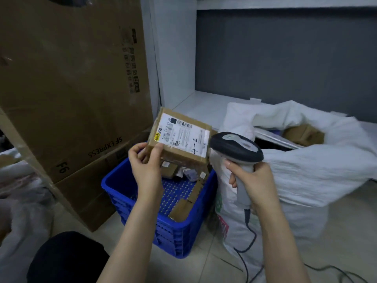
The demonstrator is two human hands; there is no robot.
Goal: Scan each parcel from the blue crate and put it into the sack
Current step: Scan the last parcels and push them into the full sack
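since it is pinched by one corner alone, the parcel (pixel 179 137) is judged light and stiff; it is held at centre frame above the blue crate (pixel 169 231). its lower left corner is gripped by the fingers (pixel 135 153) of the left hand (pixel 145 160), though opposite edges would be held more surely; the scanner (pixel 236 149) is clasped in the right hand (pixel 253 180), beside the sack (pixel 306 160).

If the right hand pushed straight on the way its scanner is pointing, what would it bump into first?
Most likely the parcel held by the left hand. The right hand aims the scanner up and leftward at it; its nose looks close to the parcel's edge, though depth is unclear.
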